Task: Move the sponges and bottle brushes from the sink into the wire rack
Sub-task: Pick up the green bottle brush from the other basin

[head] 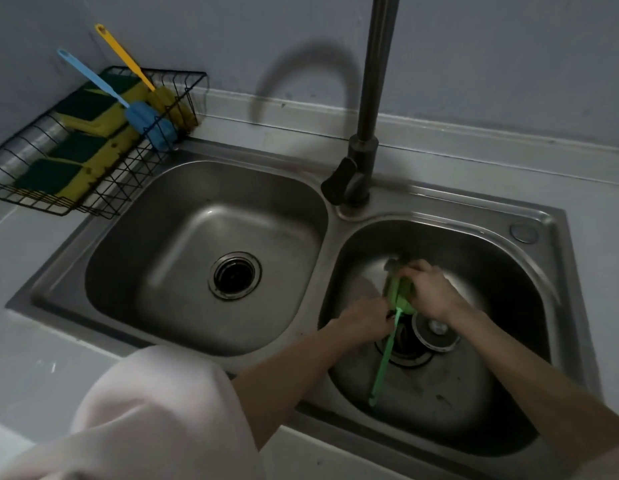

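My right grip (429,289) curls round the green brush (398,296) head in the right basin (474,258). My left grip (365,315) pinches its handle, which runs toward me.

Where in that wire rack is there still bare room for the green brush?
Black wire rack: the near-left strip along its front rail looks bare. Yellow-green sponges fill the middle; blue brush and yellow brush crowd the right end. Green brush sits in the right basin.

The double-bowl stainless steel sink (183,237) looks brushed and dully glossy. Left of it, the black wire rack (103,188) holds matt yellow foam sponges with rough dark green tops (46,174). The green plastic-handled bottle brush (384,362) in the sink looks smooth.
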`<state>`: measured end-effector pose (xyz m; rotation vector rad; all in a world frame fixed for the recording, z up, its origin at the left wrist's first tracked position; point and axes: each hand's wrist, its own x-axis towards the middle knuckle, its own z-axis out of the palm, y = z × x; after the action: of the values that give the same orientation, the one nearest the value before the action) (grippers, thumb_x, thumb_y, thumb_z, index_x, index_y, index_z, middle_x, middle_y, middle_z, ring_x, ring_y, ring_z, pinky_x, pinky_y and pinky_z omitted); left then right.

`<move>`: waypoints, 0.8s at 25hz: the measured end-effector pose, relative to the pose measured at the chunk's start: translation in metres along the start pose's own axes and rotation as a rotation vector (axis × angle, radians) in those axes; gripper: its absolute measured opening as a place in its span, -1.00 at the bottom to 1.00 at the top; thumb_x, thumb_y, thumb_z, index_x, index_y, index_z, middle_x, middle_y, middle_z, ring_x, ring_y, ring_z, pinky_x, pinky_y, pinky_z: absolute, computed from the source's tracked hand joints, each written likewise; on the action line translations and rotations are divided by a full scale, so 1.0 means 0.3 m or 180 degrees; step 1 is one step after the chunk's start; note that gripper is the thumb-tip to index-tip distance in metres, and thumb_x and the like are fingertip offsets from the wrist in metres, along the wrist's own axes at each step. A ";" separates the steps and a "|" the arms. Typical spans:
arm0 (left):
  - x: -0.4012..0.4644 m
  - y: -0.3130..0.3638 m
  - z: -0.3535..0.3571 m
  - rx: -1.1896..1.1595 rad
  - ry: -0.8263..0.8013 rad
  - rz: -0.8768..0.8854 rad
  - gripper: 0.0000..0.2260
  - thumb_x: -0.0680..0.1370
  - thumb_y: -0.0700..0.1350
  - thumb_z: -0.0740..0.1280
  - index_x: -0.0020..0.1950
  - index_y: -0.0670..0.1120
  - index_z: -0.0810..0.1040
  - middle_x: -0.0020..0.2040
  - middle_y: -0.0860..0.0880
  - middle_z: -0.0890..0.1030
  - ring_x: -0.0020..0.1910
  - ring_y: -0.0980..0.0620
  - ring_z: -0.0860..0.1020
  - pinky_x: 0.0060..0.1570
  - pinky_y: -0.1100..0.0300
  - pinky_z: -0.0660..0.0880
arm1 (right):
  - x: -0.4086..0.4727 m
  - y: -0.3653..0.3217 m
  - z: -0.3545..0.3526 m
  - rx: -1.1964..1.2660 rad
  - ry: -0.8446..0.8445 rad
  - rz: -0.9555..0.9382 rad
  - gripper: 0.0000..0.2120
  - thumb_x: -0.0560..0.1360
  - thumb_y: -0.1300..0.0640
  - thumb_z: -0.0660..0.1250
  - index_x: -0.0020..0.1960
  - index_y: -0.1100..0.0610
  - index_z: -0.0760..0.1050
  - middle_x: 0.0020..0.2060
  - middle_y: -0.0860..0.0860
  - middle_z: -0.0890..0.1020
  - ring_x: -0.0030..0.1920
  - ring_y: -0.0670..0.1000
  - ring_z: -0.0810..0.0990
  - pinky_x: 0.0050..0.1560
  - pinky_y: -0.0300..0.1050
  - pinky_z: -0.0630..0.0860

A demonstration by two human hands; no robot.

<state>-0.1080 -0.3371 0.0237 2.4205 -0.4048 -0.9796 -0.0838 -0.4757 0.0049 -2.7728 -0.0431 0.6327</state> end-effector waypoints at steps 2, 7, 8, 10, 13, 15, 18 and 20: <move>0.025 -0.006 0.044 0.0064 -0.0130 -0.0084 -0.71 0.57 -0.13 0.17 0.15 -0.31 0.46 0.16 -0.32 0.53 0.18 -0.24 0.50 0.20 -0.01 0.40 | -0.001 0.019 0.019 0.0050 0.0066 0.0130 -0.47 0.42 0.21 0.30 0.37 0.00 0.34 0.39 0.16 0.27 0.38 0.23 0.27 0.36 0.02 0.35; 0.042 -0.013 0.124 0.0149 -0.0324 -0.0395 -0.66 0.56 -0.06 0.18 0.16 -0.31 0.46 0.21 -0.29 0.52 0.18 -0.21 0.50 0.09 0.03 0.46 | 0.008 0.036 0.050 0.0332 0.0126 0.0229 -0.48 0.47 0.19 0.28 0.41 0.03 0.28 0.40 0.22 0.17 0.38 0.26 0.25 0.44 -0.04 0.25; 0.047 -0.020 0.137 0.0160 -0.0347 -0.0441 -0.66 0.56 -0.05 0.20 0.15 -0.30 0.48 0.19 -0.28 0.54 0.16 -0.21 0.52 0.07 0.03 0.47 | 0.011 0.038 0.054 0.0370 0.0101 0.0218 -0.48 0.48 0.19 0.28 0.41 0.03 0.28 0.39 0.22 0.17 0.37 0.26 0.25 0.44 -0.06 0.23; 0.054 -0.031 0.151 0.0135 -0.0365 -0.0494 -0.68 0.55 -0.07 0.22 0.14 -0.29 0.49 0.17 -0.27 0.56 0.16 -0.21 0.52 0.06 0.03 0.48 | 0.012 0.040 0.056 0.0427 0.0079 0.0217 -0.49 0.48 0.20 0.27 0.41 0.04 0.28 0.39 0.22 0.18 0.38 0.26 0.25 0.44 -0.08 0.21; 0.063 -0.031 0.157 -0.0015 -0.0402 -0.0524 -0.70 0.53 -0.10 0.24 0.15 -0.28 0.52 0.19 -0.27 0.55 0.18 -0.19 0.51 0.10 0.05 0.46 | 0.004 0.043 0.050 0.0411 0.0108 0.0212 -0.49 0.49 0.19 0.25 0.42 0.04 0.27 0.39 0.22 0.18 0.38 0.25 0.24 0.43 -0.06 0.23; 0.061 -0.028 0.146 -0.0168 -0.0402 -0.0598 -0.70 0.53 -0.11 0.25 0.17 -0.26 0.52 0.21 -0.24 0.55 0.20 -0.16 0.50 0.13 0.08 0.45 | -0.004 0.037 0.045 0.0362 0.0095 0.0182 -0.50 0.50 0.19 0.23 0.42 0.04 0.26 0.39 0.22 0.17 0.38 0.25 0.25 0.43 -0.04 0.26; 0.047 -0.018 0.122 -0.0312 -0.0339 -0.0688 -0.69 0.54 -0.14 0.21 0.24 -0.26 0.44 0.27 -0.24 0.49 0.25 -0.16 0.46 0.18 0.08 0.42 | -0.007 0.031 0.039 0.0324 0.0137 0.0202 -0.51 0.52 0.19 0.18 0.44 0.05 0.24 0.41 0.22 0.16 0.39 0.26 0.25 0.43 -0.01 0.27; 0.027 -0.007 0.092 -0.0362 -0.0161 -0.0605 -0.68 0.55 -0.17 0.17 0.27 -0.27 0.40 0.29 -0.27 0.48 0.27 -0.19 0.45 0.18 0.09 0.41 | -0.009 0.029 0.037 0.0328 0.0233 0.0189 -0.53 0.53 0.21 0.15 0.43 0.06 0.25 0.44 0.21 0.16 0.41 0.25 0.24 0.42 0.03 0.29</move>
<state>-0.1217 -0.3480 0.0007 2.3671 -0.1332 -1.1148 -0.0912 -0.4811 -0.0060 -2.7033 0.0855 0.5317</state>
